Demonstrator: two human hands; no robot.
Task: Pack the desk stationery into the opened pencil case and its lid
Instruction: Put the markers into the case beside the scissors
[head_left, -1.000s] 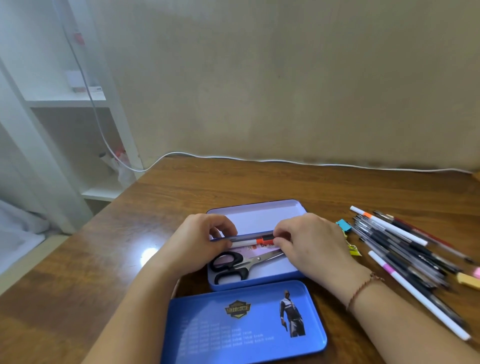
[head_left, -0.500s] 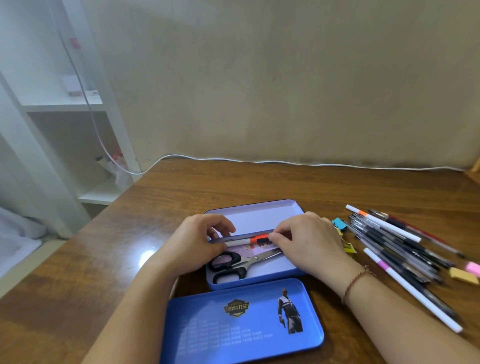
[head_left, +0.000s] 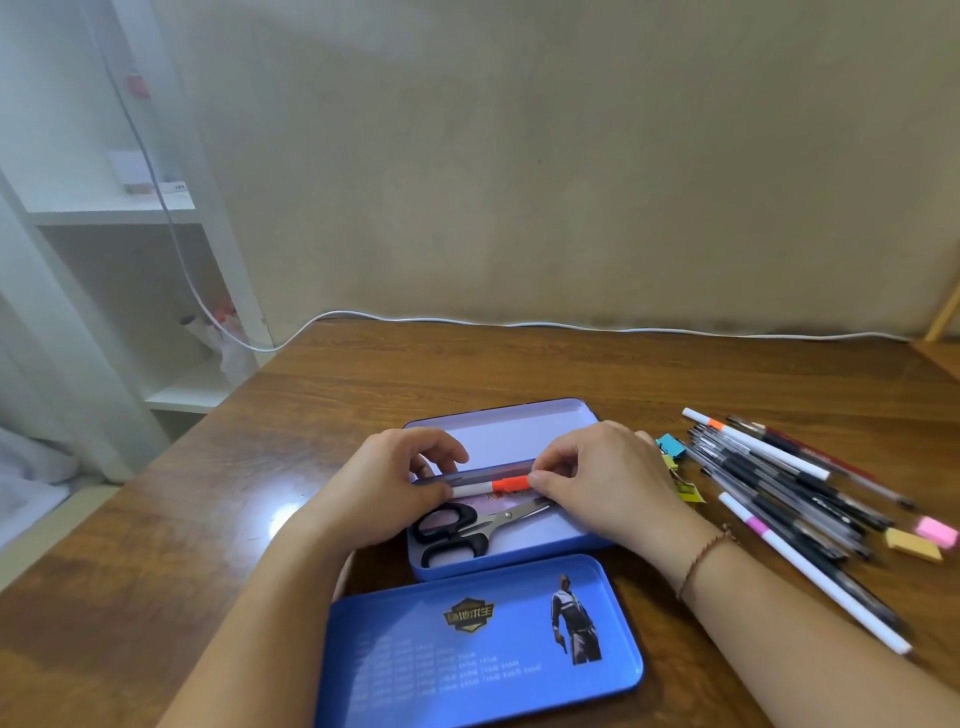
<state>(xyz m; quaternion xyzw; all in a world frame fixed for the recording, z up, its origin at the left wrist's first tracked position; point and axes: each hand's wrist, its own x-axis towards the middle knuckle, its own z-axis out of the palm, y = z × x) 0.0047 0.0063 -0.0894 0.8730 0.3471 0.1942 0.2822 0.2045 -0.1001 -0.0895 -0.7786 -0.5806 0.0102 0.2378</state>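
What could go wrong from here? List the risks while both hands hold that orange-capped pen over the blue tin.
1. The left hand and right hand pinch the white orange-capped pen above the black-handled scissors; set down there, it may lie across them.
2. The right forearm lies close to the loose pile of pens and could scatter them.
3. The blue tin lid sits near the desk edge; an arm could nudge it off.

Two bare forearms enter from the lower edge, with no sleeves visible. The left hand (head_left: 387, 491) carries no ornament. The right hand (head_left: 608, 486) has a thin reddish-brown cord bracelet (head_left: 701, 561) at its wrist.
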